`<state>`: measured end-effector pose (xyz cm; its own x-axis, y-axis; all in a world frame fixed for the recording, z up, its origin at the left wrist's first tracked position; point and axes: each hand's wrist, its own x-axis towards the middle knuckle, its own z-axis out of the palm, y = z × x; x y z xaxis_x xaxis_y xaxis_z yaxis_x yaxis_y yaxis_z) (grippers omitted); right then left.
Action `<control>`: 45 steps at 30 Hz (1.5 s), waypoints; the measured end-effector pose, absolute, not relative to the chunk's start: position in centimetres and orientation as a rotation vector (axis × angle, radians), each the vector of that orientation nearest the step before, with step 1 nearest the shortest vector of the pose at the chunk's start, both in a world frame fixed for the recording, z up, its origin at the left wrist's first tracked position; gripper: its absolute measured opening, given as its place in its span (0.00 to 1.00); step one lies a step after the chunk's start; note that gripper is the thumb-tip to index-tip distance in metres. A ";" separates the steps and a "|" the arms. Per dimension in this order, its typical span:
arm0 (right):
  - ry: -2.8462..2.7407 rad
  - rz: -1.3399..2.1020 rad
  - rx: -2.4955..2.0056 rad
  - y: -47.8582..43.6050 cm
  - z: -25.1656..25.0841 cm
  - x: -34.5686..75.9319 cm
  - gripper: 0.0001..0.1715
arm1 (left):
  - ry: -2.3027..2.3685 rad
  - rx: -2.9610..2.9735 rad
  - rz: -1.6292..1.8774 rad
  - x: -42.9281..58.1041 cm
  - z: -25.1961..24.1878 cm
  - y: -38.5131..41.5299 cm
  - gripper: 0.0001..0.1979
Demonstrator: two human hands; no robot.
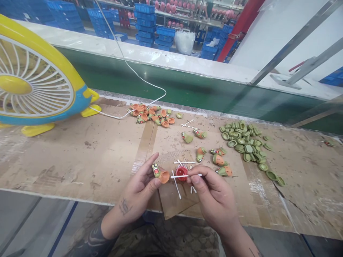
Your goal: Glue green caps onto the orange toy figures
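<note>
My left hand is closed around a small orange and green figurine, its hollow orange end facing right. Between the thumb and fingers of my right hand is a cotton swab, held level with one tip close to the figurine but apart from it. Beneath the swab stands a small red pot with what looks like red liquid inside. Loose cotton swabs lie around the pot on a cardboard piece. Several figurines of the same kind, such as an orange-green one, rest just beyond my right hand.
A heap of green oval parts spreads over the cardboard-covered table at right. More orange figurines are piled at the back. A yellow fan stands at left, its white cord crossing the green barrier. Blue crates are stacked beyond.
</note>
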<state>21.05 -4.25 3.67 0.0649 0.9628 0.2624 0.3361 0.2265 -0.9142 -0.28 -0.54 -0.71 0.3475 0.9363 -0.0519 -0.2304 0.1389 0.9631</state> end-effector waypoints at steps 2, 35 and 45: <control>-1.465 0.824 -1.272 -4.3 3.5 20.7 0.07 | 0.821 1.113 0.986 -0.3 -0.7 -0.6 0.35; -1.643 0.533 -1.565 -2.9 2.9 24.4 0.13 | 0.960 1.087 0.972 -0.2 0.9 -0.3 0.23; -2.049 0.384 -1.930 10.0 8.0 24.9 0.21 | 0.957 1.071 0.999 -0.2 -0.5 -0.4 0.23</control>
<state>24.91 10.03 8.00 -0.0532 0.9980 0.0340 0.9179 0.0623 -0.3918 -0.24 -0.35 -0.54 0.2633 0.9564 -0.1263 -0.1675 0.1743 0.9704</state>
